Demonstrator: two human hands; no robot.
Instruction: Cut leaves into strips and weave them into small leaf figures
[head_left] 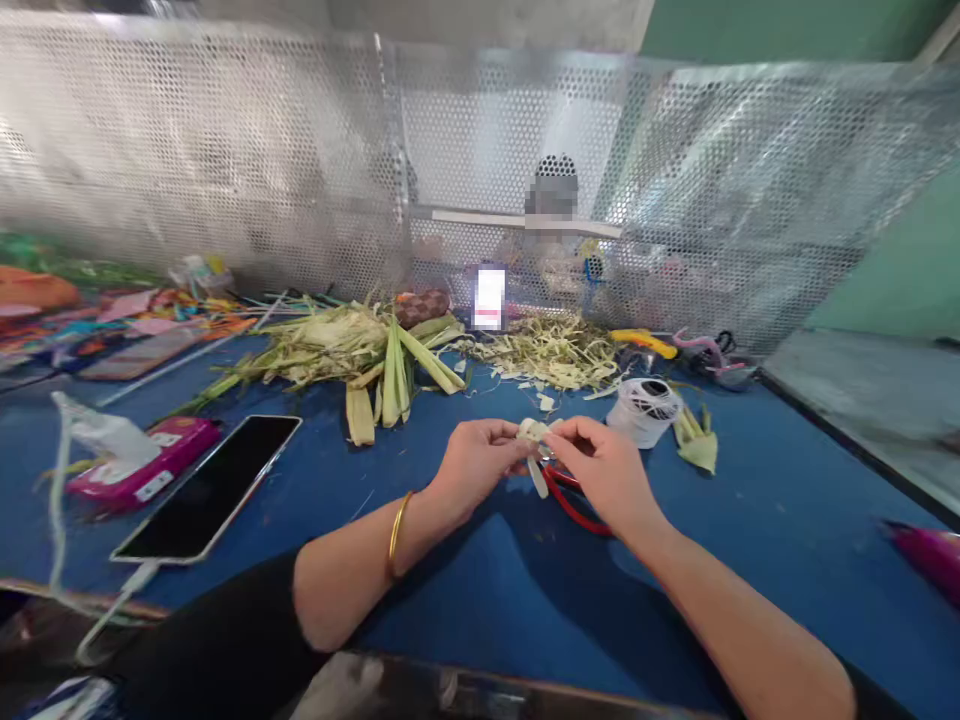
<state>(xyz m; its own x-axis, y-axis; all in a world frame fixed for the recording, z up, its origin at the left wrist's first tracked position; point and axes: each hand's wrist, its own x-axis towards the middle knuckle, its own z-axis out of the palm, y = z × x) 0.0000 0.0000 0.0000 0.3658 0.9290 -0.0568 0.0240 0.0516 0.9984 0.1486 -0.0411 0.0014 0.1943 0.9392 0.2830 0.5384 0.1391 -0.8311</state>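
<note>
My left hand (480,465) and my right hand (600,465) meet above the middle of the blue table. Between their fingertips is a small pale piece of corn husk (534,430), with a narrow strip (538,480) hanging down from it. Fingers of both hands are pinched on this piece. Red-handled scissors (577,512) lie on the table beneath my right hand, which partly hides them. To the right of that hand stands a white tub (645,412) with dark, thread-like stuff at its top.
Behind the hands lie a heap of corn husks (330,345) and a pile of shredded strips (559,350). On the left are a charging phone (214,490) and a pink tissue pack (150,465). A perforated metal screen (300,170) closes the back; a person is beyond it.
</note>
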